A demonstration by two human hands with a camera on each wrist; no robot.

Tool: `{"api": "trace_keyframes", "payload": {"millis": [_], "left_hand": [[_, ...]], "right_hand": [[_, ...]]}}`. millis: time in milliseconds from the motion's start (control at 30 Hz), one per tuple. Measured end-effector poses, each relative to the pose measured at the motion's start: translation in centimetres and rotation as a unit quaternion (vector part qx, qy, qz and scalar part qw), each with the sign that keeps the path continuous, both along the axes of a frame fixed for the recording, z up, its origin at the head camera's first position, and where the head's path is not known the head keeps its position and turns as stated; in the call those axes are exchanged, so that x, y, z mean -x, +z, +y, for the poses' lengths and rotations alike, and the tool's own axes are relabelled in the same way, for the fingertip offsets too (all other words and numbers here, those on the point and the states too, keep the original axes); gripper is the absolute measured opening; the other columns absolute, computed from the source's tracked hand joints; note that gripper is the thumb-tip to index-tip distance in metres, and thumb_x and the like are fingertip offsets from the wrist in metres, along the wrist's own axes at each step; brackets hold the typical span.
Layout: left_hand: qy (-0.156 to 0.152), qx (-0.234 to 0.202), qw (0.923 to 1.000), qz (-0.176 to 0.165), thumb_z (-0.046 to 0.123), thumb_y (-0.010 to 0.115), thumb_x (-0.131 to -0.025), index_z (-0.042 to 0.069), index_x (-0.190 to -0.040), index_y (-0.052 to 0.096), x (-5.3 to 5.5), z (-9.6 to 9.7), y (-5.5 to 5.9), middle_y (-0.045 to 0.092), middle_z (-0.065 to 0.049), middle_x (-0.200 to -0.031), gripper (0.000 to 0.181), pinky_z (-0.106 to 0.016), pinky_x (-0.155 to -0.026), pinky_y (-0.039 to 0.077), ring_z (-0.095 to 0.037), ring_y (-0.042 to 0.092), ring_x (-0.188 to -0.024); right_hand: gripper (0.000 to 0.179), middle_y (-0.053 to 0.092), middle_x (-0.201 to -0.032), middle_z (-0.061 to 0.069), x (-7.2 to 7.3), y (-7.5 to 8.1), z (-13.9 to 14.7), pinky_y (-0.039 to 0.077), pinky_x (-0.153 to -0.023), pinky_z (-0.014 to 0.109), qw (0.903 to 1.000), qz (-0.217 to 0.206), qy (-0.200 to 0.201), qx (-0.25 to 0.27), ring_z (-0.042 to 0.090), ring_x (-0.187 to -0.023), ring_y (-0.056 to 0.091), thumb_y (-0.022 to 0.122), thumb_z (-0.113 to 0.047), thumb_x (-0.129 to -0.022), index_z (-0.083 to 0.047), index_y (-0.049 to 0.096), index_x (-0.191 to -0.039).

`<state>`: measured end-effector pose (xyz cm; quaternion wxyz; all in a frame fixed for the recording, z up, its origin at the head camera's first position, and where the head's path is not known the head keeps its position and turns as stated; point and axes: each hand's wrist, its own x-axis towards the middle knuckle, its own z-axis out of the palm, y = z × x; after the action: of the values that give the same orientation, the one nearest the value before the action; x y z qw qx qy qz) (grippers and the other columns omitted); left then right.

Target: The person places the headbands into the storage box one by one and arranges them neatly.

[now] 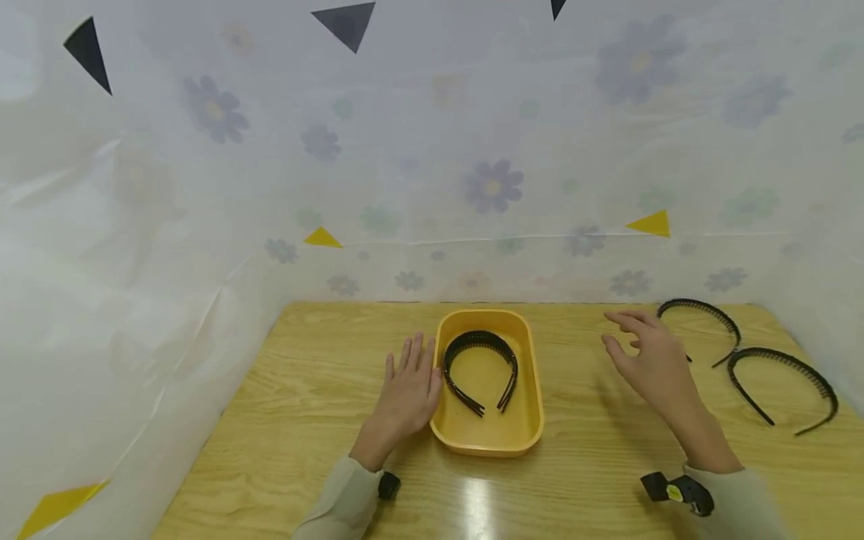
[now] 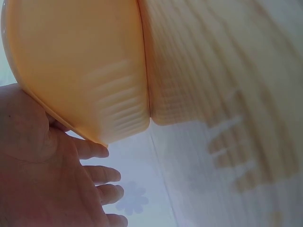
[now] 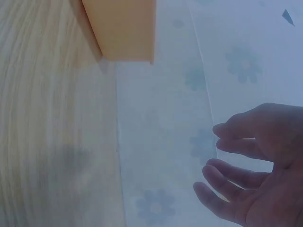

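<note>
A yellow plastic bin [image 1: 486, 442] stands on the table, and black toothed headbands [image 1: 481, 339] lie nested together inside it. My left hand [image 1: 408, 386] rests along the bin's left side, fingers straight and thumb at the rim. In the left wrist view that hand [image 2: 52, 165] is beside the bin's wall [image 2: 80, 61], with its fingers extended. My right hand [image 1: 651, 360] hovers over the table right of the bin, fingers loosely bent and holding nothing. Nearest to it is a black headband [image 1: 702, 306], partly hidden behind the hand. Another black headband [image 1: 786, 356] lies farther right.
The wood-grain table [image 1: 317, 390] carries everything. White flower-printed sheeting [image 1: 405, 150] rises behind it and at both sides. Dark straps with small devices [image 1: 682, 491] sit on both wrists.
</note>
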<state>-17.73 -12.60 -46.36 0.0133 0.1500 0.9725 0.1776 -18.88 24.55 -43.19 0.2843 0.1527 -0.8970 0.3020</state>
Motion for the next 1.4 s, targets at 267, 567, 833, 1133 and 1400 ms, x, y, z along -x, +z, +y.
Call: {"api": "trace_keyframes", "payload": {"millis": [267,567,833,1133,1400], "left_hand": [[0.001,-0.003,1.0,0.005,0.033,0.026,-0.113,0.005,-0.164,0.02,-0.1,-0.3,-0.3,0.005,-0.017,-0.17,0.059,-0.064,-0.121,0.006,-0.039,0.007,-0.156],[0.002,-0.001,1.0,0.006,0.034,0.026,-0.113,0.006,-0.165,0.019,-0.1,-0.7,-0.3,0.005,-0.017,-0.17,0.059,-0.064,-0.121,0.005,-0.038,0.005,-0.156],[0.0,-0.008,0.9999,0.011,0.033,0.027,-0.113,0.005,-0.164,0.02,-0.4,-0.6,-0.3,0.007,-0.018,-0.17,0.058,-0.065,-0.121,0.006,-0.04,0.008,-0.156],[-0.002,-0.01,0.9999,0.011,0.032,0.028,-0.113,0.003,-0.164,0.022,-0.6,-0.4,0.2,0.008,-0.019,-0.169,0.058,-0.066,-0.121,0.007,-0.041,0.01,-0.156],[0.003,-0.008,1.0,0.004,0.033,0.027,-0.113,0.006,-0.164,0.019,-0.6,-0.4,0.3,0.007,-0.017,-0.17,0.059,-0.064,-0.121,0.006,-0.036,0.005,-0.156]], "right_hand": [[0.036,0.061,-0.118,0.03,0.0,0.2,3.7,0.04,-0.071,-0.002,0.998,-0.025,-0.04,0.042,0.045,-0.096,0.063,0.075,0.001,-0.089,0.005,0.07,-0.125],[0.04,0.057,-0.127,0.033,-0.4,0.5,7.2,0.03,-0.068,-0.005,0.9905,-0.068,-0.104,0.058,0.049,-0.104,0.059,0.069,-0.008,-0.096,0.006,0.064,-0.133],[0.04,0.057,-0.126,0.035,-1.0,0.0,10.1,0.03,-0.062,-0.001,0.9845,-0.089,-0.143,0.048,0.009,-0.097,0.056,0.066,-0.009,-0.098,0.006,0.062,-0.135],[0.049,0.05,-0.132,0.04,-1.7,-0.7,12.9,0.048,-0.081,0.062,0.9631,-0.116,-0.239,0.041,0.059,-0.115,0.051,0.059,-0.013,-0.101,0.009,0.052,-0.143],[0.052,0.044,-0.139,0.042,-2.6,-1.2,15.5,0.04,-0.083,0.069,0.9452,-0.148,-0.282,0.074,0.06,-0.122,0.046,0.055,-0.016,-0.101,0.011,0.047,-0.146]]}}
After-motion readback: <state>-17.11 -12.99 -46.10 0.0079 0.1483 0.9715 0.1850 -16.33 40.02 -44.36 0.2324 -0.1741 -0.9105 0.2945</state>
